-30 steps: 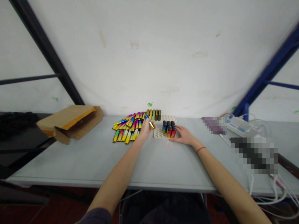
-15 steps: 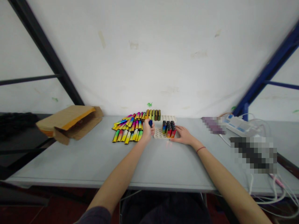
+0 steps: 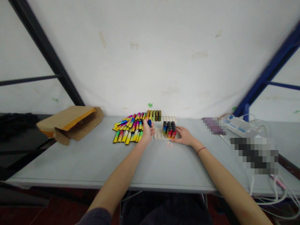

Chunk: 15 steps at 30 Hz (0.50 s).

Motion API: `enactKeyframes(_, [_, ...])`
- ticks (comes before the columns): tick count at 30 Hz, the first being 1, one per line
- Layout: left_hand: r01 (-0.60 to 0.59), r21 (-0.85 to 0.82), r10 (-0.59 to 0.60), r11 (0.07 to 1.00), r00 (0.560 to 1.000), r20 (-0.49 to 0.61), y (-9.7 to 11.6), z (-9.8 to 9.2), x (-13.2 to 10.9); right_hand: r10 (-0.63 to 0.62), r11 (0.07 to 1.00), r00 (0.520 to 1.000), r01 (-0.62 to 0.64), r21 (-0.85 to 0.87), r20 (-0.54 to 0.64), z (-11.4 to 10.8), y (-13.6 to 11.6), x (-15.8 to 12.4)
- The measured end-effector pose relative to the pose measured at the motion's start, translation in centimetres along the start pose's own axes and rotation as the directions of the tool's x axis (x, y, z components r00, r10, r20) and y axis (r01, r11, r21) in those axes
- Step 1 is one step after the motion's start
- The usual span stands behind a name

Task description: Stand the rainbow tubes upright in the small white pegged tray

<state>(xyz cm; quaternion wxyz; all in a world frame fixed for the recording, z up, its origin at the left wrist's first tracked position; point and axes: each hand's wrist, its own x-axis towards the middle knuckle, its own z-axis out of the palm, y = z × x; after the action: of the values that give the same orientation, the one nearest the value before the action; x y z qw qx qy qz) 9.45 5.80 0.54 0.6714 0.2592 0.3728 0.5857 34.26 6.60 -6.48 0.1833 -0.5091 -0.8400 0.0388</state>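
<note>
My left hand (image 3: 147, 132) is closed in a fist around a dark blue shiny tube (image 3: 149, 123), whose upper end shows above the fingers; the rest is hidden. Beside it, to the left, lies a loose pile of shiny multicoloured tubes (image 3: 126, 136). A white tray with round holes (image 3: 159, 134) sits right of that hand. Several tubes with black tops (image 3: 169, 128) stand upright in its right part, red, blue and other colours. My right hand (image 3: 185, 136) rests at the tray's right edge, thumb and fingers spread beside the standing tubes.
Behind stands a group of yellow, green and brown upright tubes (image 3: 154, 115), next to a second white holed tray (image 3: 169, 119). An open brown paper bag (image 3: 70, 120) lies at left. At right are a power strip (image 3: 241, 126) and cables. A wall closes off the back.
The blue tube in my left hand now leans more to the left, and that hand has shifted very slightly. My right hand stays at the tray's edge.
</note>
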Motion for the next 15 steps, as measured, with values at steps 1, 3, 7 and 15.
enactKeyframes(1, [0.004, -0.001, -0.004, 1.000, 1.000, -0.004, 0.1, 0.0, 0.0, -0.001, 1.000, 1.000, 0.001, 0.000, -0.001, 0.0, 0.0, 0.0])
enactKeyframes(3, [-0.004, -0.012, 0.004, 1.000, 1.000, -0.021, 0.2, 0.2, -0.1, -0.002, 1.000, 1.000, 0.002, -0.002, -0.001, 0.1, 0.1, 0.0])
enactKeyframes(7, [-0.046, -0.026, 0.045, 0.999, 0.998, -0.041, 0.5, 0.2, -0.3, 0.004, 1.000, 1.000, -0.004, -0.001, 0.005, 0.1, 0.0, 0.0])
enactKeyframes(15, [-0.289, 0.332, 0.256, 0.898, 0.956, 0.140, -0.5, -0.5, 0.8, 0.018, 1.000, 0.999, -0.019, 0.010, 0.026, -0.3, -0.3, 0.0])
